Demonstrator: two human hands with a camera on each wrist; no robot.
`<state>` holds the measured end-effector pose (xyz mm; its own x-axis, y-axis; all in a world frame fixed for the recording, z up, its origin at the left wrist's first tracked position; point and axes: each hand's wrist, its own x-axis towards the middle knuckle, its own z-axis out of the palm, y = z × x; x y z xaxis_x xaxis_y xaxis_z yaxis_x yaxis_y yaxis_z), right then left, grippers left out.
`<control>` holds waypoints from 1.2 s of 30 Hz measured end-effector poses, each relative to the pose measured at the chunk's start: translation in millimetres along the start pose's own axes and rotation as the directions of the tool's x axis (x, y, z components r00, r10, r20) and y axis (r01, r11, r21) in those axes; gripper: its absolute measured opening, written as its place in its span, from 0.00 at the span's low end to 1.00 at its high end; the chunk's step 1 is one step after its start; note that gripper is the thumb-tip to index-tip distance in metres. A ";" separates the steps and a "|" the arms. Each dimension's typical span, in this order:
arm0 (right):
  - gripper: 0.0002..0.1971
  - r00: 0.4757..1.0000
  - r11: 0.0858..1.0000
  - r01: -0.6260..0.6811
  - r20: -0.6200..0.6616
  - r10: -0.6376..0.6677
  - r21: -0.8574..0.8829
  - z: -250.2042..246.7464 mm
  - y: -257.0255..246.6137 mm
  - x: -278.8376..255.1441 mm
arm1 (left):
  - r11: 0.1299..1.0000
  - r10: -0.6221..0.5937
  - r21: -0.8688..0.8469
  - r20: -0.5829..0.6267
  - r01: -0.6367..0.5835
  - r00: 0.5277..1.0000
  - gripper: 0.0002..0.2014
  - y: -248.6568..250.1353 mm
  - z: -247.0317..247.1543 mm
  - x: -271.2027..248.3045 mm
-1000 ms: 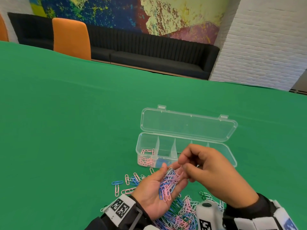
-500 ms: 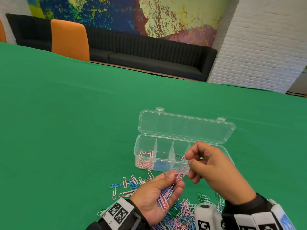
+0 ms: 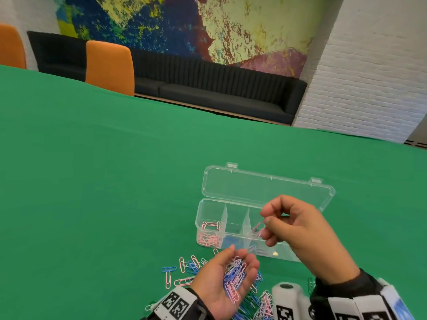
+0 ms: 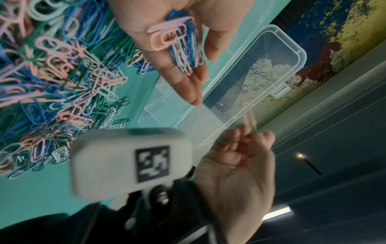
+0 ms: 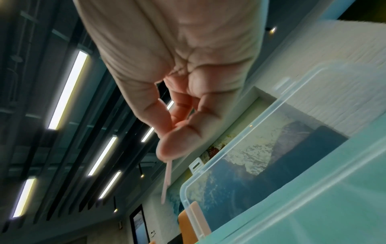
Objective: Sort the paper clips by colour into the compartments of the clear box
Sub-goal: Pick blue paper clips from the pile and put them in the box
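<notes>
The clear box (image 3: 209,205) stands open on the green table, lid (image 3: 265,188) lying back. Pink clips (image 3: 209,239) fill its leftmost compartment and blue ones (image 3: 231,240) the one beside it. My right hand (image 3: 293,225) hovers over the middle compartments and pinches a pink paper clip (image 3: 257,227) between thumb and fingers; the right wrist view shows that pink paper clip (image 5: 167,180) hanging from the fingertips. My left hand (image 3: 221,280) is cupped palm up in front of the box, holding a bunch of pink and blue clips (image 3: 234,277), also seen as a bunch of clips (image 4: 179,43) from the left wrist.
A loose heap of pink, blue, green and white clips (image 3: 184,271) lies on the table by my wrists, a wider spread of the heap (image 4: 52,85) showing in the left wrist view. Orange chairs (image 3: 109,68) and a black sofa (image 3: 208,88) stand beyond the table's far edge.
My right hand took a pink clip from the bunch in my left palm and lifted it up and back over the box. The left hand drew slightly back towards me.
</notes>
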<state>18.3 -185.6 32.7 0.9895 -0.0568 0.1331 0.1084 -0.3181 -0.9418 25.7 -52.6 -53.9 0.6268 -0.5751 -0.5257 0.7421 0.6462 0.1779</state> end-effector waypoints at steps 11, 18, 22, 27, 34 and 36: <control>0.10 0.988 0.953 0.138 -0.023 -0.150 -0.271 20.0 -25.8 8.0 | 0.999 0.004 0.048 0.033 -0.005 0.999 0.18 1.3 -4.4 4.2; 0.11 0.979 0.892 0.045 0.198 0.050 -0.449 -3.7 1.0 -27.8 | 1.000 -0.016 -0.008 0.164 0.017 0.986 0.24 1.2 -7.9 10.6; 0.07 0.960 0.822 0.107 0.273 0.061 -0.559 -4.0 4.2 -22.6 | 1.000 -0.020 -0.005 0.248 0.022 0.968 0.30 3.3 -10.4 11.9; 0.04 0.939 0.711 0.235 0.343 0.008 -0.663 11.7 6.8 -22.6 | 0.998 0.007 -0.063 0.353 0.016 0.935 0.33 4.5 -8.9 10.3; 0.07 0.873 0.654 0.340 0.485 0.048 -0.676 32.2 2.9 -33.5 | 0.998 0.027 -0.054 0.326 -0.010 0.945 0.29 7.8 -11.8 13.1; 0.08 0.875 0.638 0.342 0.482 0.053 -0.690 39.0 3.1 -35.5 | 0.996 0.038 -0.085 0.349 -0.008 0.936 0.28 8.4 -11.7 12.7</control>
<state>-12.7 -147.7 13.0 0.9173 0.3894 -0.0826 0.3409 -0.8756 -0.3422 37.2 -48.6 -68.7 0.6978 -0.6892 -0.1948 0.7139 0.6915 0.1106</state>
